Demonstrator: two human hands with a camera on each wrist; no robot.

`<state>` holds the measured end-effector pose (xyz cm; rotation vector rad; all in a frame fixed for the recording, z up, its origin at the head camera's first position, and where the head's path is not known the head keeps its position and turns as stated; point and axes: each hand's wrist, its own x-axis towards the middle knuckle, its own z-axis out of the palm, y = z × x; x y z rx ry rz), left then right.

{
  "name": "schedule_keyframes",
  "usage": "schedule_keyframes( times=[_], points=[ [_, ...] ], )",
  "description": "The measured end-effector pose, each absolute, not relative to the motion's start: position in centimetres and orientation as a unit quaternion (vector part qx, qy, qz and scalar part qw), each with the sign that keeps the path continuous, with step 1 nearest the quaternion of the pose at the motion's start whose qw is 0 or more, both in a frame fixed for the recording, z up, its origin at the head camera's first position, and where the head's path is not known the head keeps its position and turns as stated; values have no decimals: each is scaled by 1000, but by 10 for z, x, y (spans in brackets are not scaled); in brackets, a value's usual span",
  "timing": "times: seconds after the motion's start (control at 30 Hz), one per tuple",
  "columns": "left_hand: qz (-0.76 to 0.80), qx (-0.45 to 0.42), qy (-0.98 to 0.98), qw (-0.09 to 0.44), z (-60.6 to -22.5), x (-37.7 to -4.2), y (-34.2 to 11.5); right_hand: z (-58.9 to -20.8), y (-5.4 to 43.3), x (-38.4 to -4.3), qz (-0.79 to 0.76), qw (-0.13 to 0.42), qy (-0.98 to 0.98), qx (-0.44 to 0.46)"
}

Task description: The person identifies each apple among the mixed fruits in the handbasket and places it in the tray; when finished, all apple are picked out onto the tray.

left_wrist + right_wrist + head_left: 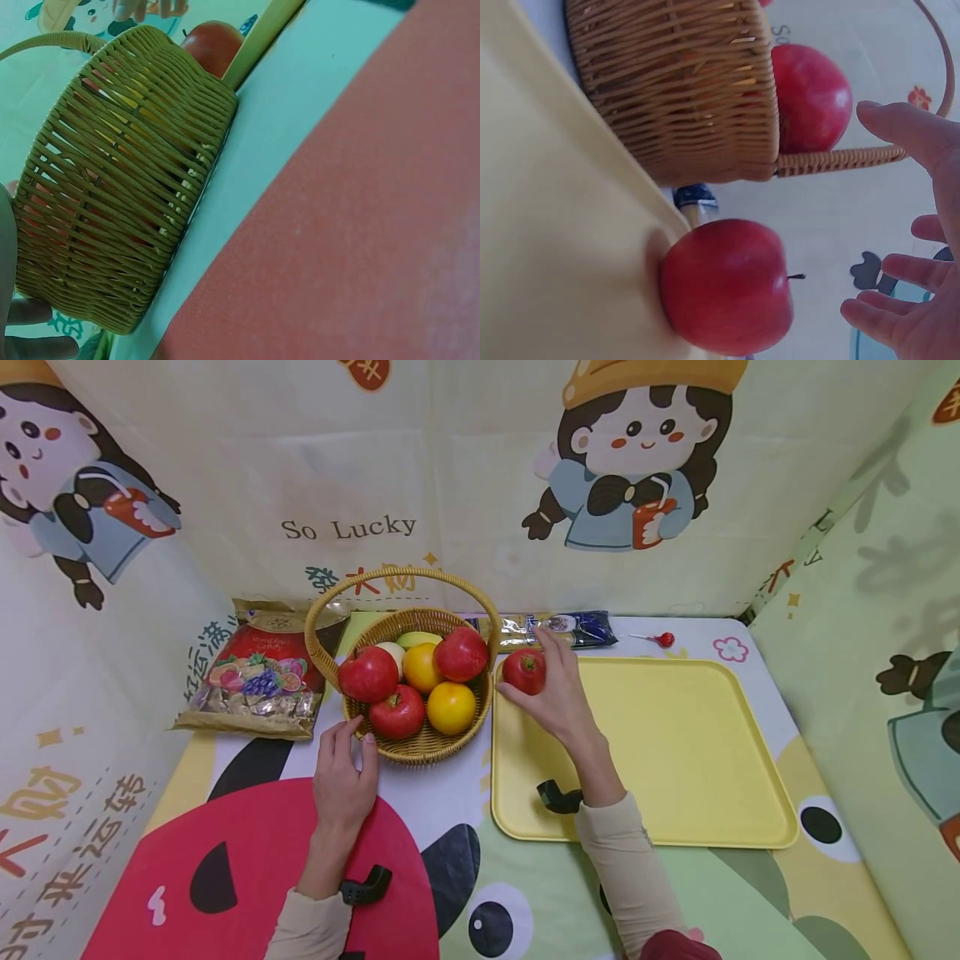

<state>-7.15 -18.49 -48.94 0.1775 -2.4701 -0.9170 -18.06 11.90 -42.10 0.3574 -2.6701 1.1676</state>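
A red apple [524, 671] sits upright on the yellow tray [690, 760], at its back left corner. Over it, my right hand [558, 697] spreads its fingers and thumb; the right wrist view shows a gap between this hand [919, 247] and the apple [727, 287]. To the left stands a wicker basket [420, 752] holding red apples [397, 712], orange-yellow round fruits [451, 708], a pale round item and a yellow-green fruit. My left hand [347, 785] is at the basket's front left rim, fingers loosely extended; exact contact is hard to tell.
Left of the basket lies a candy bag [258, 677]. Behind the tray are a long blue-and-gold packet [585, 629] and a red lollipop [664, 640]. The basket's tall handle [405, 573] arches above the fruit. Printed cloth walls close off the back and sides.
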Motion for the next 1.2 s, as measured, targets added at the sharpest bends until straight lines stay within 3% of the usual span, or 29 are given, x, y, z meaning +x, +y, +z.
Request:
schedule_keyframes(
  times=[1.2],
  points=[
    [-344,69,-906,238,-486,-70,-185,-396,91,-149,411,137,-878,204]
  ],
)
